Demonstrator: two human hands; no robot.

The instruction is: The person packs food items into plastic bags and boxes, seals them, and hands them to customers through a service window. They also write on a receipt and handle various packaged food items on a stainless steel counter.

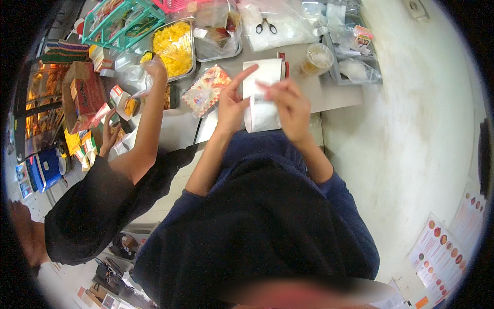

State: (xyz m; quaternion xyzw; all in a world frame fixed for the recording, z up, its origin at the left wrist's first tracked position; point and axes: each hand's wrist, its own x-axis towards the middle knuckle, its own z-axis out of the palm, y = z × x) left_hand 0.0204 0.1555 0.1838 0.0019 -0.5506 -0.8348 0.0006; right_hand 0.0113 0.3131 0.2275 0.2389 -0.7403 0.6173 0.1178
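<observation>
A white paper pad [265,79] lies at the table's near edge before me, its lower sheet curling over. At its left side is my left hand [232,102], index finger stretched over the top sheet and thumb near the lower sheet, with the fingers apart. Above the right part hovers my right hand [291,110], its fingertips drawn together and blurred by motion; whether they pinch anything cannot be made out. Left of the pad sits a red-and-white checkered food packet [206,90] under clear plastic. A red object [286,69] pokes out behind the pad's right edge.
A co-worker's hand [156,68] holds yellow food beside a tray of yellow rice [173,48]. Food boxes [124,102] stand left. Scissors [266,26] rest on a plastic bag [285,34]. To the right are a clear cup [319,57] and a grey bin [339,75].
</observation>
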